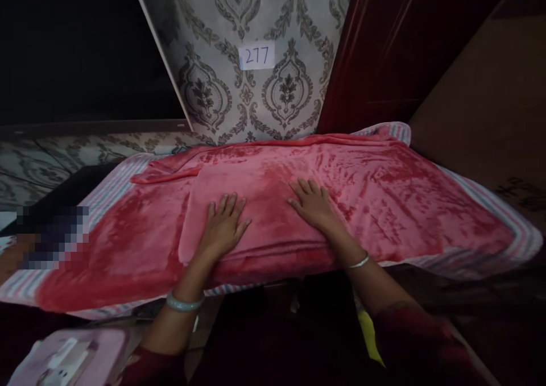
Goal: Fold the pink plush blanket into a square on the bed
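A plush red-pink blanket is spread over a long surface, with one part folded into a layered rectangle in the middle. My left hand lies flat on the left side of that folded part, fingers spread. On its right side rests my right hand, palm down with the fingers apart. Neither hand grips the fabric. To the right the blanket is rumpled and continues in one piece from the folded area. Beneath it a striped cloth shows along the edges.
A dark screen stands at the back left. Behind the blanket is patterned wallpaper with a paper label reading 277. A dark red panel and a brown cardboard box border the right. A pink padded item sits at lower left.
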Available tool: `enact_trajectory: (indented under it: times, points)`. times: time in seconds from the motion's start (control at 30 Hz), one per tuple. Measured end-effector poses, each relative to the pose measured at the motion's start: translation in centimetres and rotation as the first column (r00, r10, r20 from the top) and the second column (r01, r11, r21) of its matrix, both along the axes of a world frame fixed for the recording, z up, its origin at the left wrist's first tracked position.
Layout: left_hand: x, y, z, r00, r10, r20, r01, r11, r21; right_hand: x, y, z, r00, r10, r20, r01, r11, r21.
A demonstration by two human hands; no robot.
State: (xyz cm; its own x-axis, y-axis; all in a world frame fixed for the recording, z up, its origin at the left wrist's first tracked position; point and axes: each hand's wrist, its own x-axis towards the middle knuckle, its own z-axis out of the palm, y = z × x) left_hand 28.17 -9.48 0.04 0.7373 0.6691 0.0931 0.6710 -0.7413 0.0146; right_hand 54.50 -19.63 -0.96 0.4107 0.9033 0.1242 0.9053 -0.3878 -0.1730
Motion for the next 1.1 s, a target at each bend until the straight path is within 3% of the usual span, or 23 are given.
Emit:
enact_trajectory:
  times: [0.1,0.27,0.43,0.53,0.63,0.8,0.97,1.1]
  points:
    - [0.1,0.1,-0.2,1.0,-0.011,-0.004,0.012,1.0,0.008,-0.1,-1.5,-1.1,1.0,-0.014,0.007,0.014,1.0,0.018]
    - [-0.6,0.2,0.2,1.0,-0.02,0.004,0.02,1.0,0.011,0.4,-1.0,-1.2,1.0,0.005,-0.018,-0.003,0.998,0.06]
    - [-5.2,0.4,-0.9,0.992,0.09,0.084,-0.095,0.994,0.061,1.5,-1.9,-1.8,0.997,0.019,-0.071,-0.012,0.995,0.095]
    - [-9.2,0.3,-2.7,0.955,0.161,0.25,-0.171,0.985,0.019,2.5,-4.3,-3.2,0.987,-0.004,-0.163,0.034,0.982,0.184]
    - [-12.2,-0.1,-4.4,0.889,0.176,0.423,-0.162,0.984,-0.069,3.2,-7.6,-4.9,0.962,-0.009,-0.274,0.104,0.938,0.332]
    - [-14.0,-0.9,-5.1,0.802,0.232,0.55,-0.153,0.971,-0.185,2.9,-12.2,-6.2,0.937,0.027,-0.348,0.136,0.89,0.435]
    - [-14.1,-0.6,-5.4,0.853,0.085,0.516,-0.049,0.995,-0.083,1.9,-14.1,-6.6,0.95,0.185,-0.253,-0.045,0.879,0.474]
    - [-14.1,-0.2,-5.7,0.879,0.029,0.475,-0.045,0.999,0.022,1.4,-14.0,-7.2,0.964,0.197,-0.18,-0.084,0.865,0.495]
